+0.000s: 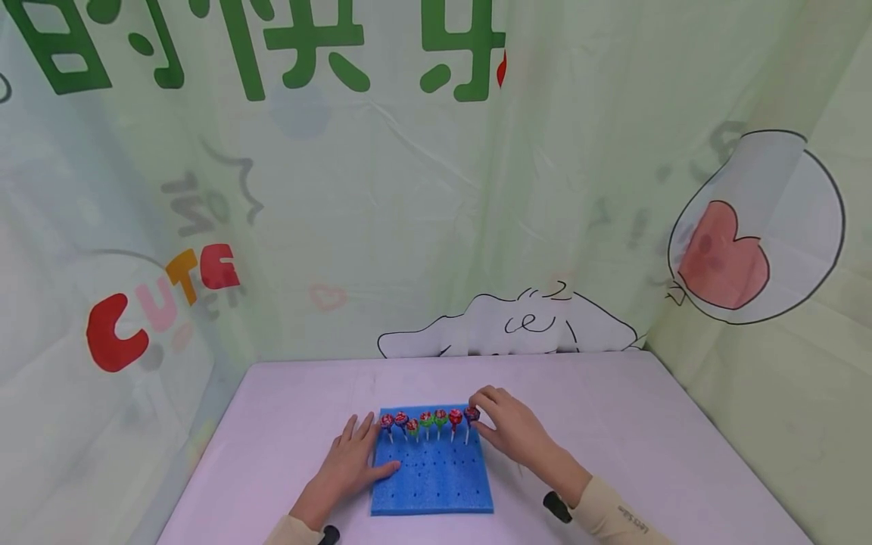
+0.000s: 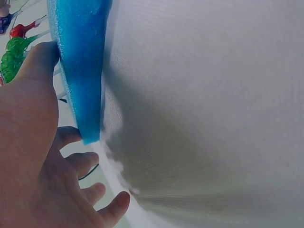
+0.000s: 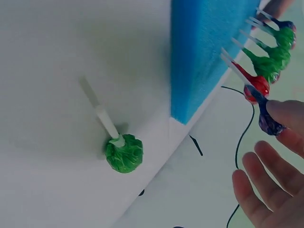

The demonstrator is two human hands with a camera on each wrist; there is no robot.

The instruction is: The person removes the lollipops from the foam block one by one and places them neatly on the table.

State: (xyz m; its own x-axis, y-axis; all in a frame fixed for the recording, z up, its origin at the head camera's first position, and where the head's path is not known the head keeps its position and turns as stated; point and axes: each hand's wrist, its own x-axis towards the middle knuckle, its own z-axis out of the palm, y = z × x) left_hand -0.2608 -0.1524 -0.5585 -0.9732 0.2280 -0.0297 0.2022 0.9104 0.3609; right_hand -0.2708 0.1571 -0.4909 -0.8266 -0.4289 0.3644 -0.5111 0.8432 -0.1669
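Note:
A blue foam board dotted with small holes lies on the table, with a row of several wrapped lollipops upright along its far side. My right hand pinches the wrapped head of a purple lollipop at the row's right end; its stick meets the board. Beside it stands a red lollipop, then green lollipops. Fingers spread, my left hand rests at the board's left edge, thumb over its top. A loose green lollipop lies on the table near my right hand, mostly hidden in the head view.
The board sits on a pale table. Printed curtains hang behind the table and at both sides. Dark wrist straps show near the sleeves.

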